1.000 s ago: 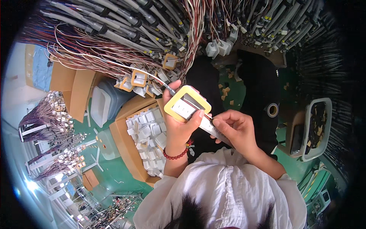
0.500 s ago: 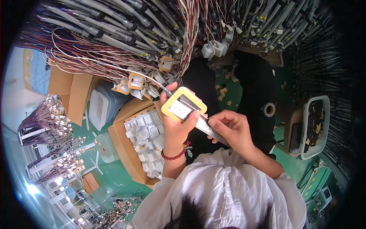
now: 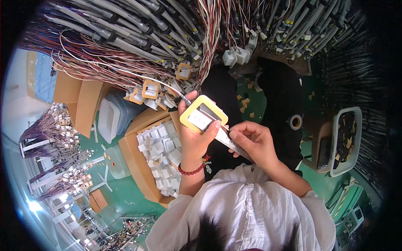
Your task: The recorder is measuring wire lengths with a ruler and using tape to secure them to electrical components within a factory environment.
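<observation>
My left hand (image 3: 193, 144) grips a white plastic housing with a square, pale-yellow rim (image 3: 204, 99), its thumb on the lower right corner. Inside the rim's opening a white panel (image 3: 197, 119) with small slots shows beside a dark recess. A grey-white cable (image 3: 165, 83) runs into the housing's upper left side. From the lower right corner a white strip (image 3: 240, 151) with fine dark marks slants toward me. Closed around this strip is my right hand (image 3: 257, 144); its thumb and forefinger pinch by a thin dark piece next to the corner.
An open cardboard box (image 3: 144, 180) of white housings stands at my left, near a translucent bin (image 3: 109, 119). Thick cables (image 3: 125, 39) and red-white wires hang ahead. At right are a tape roll (image 3: 295, 122) and a plastic tub (image 3: 356, 138) with dark and yellow scraps.
Both hands keep their hold. The housing and left hand have shifted very slightly to the right in the picture; otherwise little differs.
</observation>
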{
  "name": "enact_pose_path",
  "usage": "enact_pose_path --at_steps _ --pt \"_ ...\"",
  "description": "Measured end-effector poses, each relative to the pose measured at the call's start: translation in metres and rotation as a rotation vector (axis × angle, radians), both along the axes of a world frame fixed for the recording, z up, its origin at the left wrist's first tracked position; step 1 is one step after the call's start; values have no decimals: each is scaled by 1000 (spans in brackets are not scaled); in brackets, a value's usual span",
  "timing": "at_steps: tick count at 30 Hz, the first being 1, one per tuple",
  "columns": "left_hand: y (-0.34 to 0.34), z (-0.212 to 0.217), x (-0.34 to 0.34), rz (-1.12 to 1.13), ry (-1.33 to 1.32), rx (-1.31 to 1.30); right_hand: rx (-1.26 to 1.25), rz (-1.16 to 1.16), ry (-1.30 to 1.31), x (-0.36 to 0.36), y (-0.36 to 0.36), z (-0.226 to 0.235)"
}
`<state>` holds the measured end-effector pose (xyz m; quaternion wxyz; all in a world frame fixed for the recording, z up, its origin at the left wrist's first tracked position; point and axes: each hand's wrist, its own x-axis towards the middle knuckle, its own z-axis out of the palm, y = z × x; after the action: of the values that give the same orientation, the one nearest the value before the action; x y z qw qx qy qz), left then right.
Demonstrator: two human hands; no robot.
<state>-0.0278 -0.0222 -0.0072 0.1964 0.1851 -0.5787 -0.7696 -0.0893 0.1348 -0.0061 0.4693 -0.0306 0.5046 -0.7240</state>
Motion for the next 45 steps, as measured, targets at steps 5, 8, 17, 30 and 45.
enact_pose_path --at_steps 5,8,17,30,45 --pt "0 -1 -2 -3 13 -3 -25 -13 -17 2 1 -3" --pt "0 0 -2 0 12 9 -21 15 -12 2 1 -2" --pt "5 3 -2 18 -16 66 1 -14 30 2 0 -3" --pt "15 9 -1 97 8 331 -1 13 -8 0 -1 0" --pt "12 7 -1 71 -1 366 -8 36 50 1 -1 -5"
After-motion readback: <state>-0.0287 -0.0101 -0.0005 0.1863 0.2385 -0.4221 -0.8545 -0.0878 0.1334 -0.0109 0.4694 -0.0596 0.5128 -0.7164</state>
